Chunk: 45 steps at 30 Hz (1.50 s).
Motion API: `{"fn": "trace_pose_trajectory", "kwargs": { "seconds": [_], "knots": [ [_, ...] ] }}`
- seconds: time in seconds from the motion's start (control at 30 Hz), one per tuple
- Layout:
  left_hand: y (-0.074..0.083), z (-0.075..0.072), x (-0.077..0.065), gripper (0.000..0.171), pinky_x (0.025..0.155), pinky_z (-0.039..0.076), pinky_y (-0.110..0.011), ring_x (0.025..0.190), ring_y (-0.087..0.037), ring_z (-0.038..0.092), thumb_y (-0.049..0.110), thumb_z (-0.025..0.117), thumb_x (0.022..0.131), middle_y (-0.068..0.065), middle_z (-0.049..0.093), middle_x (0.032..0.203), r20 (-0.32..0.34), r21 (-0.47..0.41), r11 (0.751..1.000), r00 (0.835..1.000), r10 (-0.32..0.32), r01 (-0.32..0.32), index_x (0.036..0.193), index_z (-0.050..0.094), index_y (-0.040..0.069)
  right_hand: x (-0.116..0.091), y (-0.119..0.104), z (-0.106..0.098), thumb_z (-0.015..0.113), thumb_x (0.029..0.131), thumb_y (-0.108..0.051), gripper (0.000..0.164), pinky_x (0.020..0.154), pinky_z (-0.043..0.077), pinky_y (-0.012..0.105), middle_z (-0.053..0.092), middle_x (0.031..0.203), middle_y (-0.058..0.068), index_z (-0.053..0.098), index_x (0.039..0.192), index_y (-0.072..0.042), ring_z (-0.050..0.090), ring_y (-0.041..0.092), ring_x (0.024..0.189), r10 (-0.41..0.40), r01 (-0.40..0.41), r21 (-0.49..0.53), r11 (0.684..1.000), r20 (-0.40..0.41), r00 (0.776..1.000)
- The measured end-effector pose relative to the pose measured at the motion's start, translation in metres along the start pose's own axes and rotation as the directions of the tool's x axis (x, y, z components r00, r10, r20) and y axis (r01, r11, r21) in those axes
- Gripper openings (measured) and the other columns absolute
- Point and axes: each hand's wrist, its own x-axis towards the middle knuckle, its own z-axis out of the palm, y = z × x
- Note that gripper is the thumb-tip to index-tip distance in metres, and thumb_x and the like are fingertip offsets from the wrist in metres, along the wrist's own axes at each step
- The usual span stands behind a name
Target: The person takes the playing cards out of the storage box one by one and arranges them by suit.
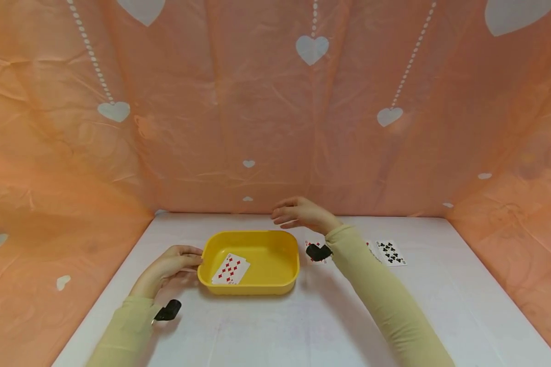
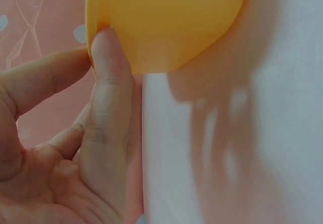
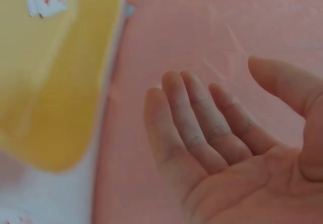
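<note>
My left hand (image 1: pixel 171 264) pinches the left rim of a yellow plastic basin (image 1: pixel 257 289); in the left wrist view its thumb (image 2: pixel 108 57) lies over the basin's edge. Inside the basin, toward its left, a diamonds playing card (image 1: pixel 229 268) overlaps at least one more card. Beyond the basin's far right corner, my right hand (image 1: pixel 303 214) hovers with nothing in it. Its fingers (image 3: pixel 194 118) are loosely extended and the thumb stands apart.
Right of the basin, a red-suited card (image 1: pixel 314 247) lies partly behind a black wrist device (image 1: pixel 319 253). Farther right is a clubs card (image 1: pixel 391 253), with another card beside it mostly hidden by the right sleeve (image 1: pixel 376 280). An orange curtain (image 1: pixel 275 127) encloses the white table (image 1: pixel 257 331).
</note>
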Motion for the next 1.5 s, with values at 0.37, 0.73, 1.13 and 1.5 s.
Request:
{"fn": "trace_pose_trajectory", "kwargs": {
  "seconds": [0.37, 0.73, 1.13, 1.5],
  "knots": [
    [0.002, 0.001, 0.000, 0.039, 0.076, 0.056, -0.037, 0.082, -0.023, 0.066, 0.010, 0.060, 0.093, -0.015, 0.066, 0.102, -0.014, -0.008, 1.000, 1.000, -0.022, 0.021, 0.123, 0.051, -0.013, 0.034, 0.021, 0.045, 0.060, 0.094, -0.015, 0.037, 0.092, 0.050, 0.043, 0.059, 0.123, 0.024, 0.058, 0.124, 0.007, 0.057, 0.036, 0.112, 0.106, -0.100, -0.081, 0.992, 0.080, 0.991],
    [0.002, 0.002, -0.001, 0.040, 0.077, 0.056, -0.039, 0.081, -0.022, 0.067, 0.007, 0.062, 0.091, -0.018, 0.067, 0.104, -0.014, -0.008, 1.000, 1.000, -0.002, 0.002, 0.122, 0.050, -0.016, 0.052, 0.039, 0.065, 0.059, 0.093, -0.011, 0.035, 0.094, 0.048, 0.045, 0.061, 0.118, 0.025, 0.058, 0.121, 0.011, 0.059, 0.036, 0.111, 0.202, -0.187, -0.116, 0.975, 0.138, 0.970],
    [0.003, 0.004, 0.002, 0.042, 0.077, 0.056, -0.041, 0.079, -0.020, 0.066, 0.006, 0.063, 0.090, -0.015, 0.067, 0.101, 0.000, -0.035, 0.999, 1.000, 0.010, -0.010, 0.122, 0.049, -0.016, 0.059, 0.053, 0.078, 0.065, 0.091, -0.022, 0.031, 0.089, 0.050, 0.039, 0.063, 0.094, 0.012, 0.066, 0.112, 0.003, 0.057, 0.020, 0.084, 0.271, -0.222, -0.272, 0.936, 0.159, 0.949],
    [0.004, -0.001, -0.003, 0.044, 0.076, 0.056, -0.039, 0.078, -0.020, 0.066, 0.009, 0.063, 0.091, -0.016, 0.066, 0.104, -0.001, -0.011, 1.000, 1.000, -0.004, 0.004, 0.124, 0.049, -0.015, 0.065, 0.050, 0.093, 0.062, 0.093, -0.020, 0.027, 0.069, 0.044, 0.034, 0.054, 0.078, 0.009, 0.061, 0.095, 0.007, 0.050, 0.020, 0.072, 0.278, -0.213, -0.340, 0.916, 0.157, 0.948]
  ]
}}
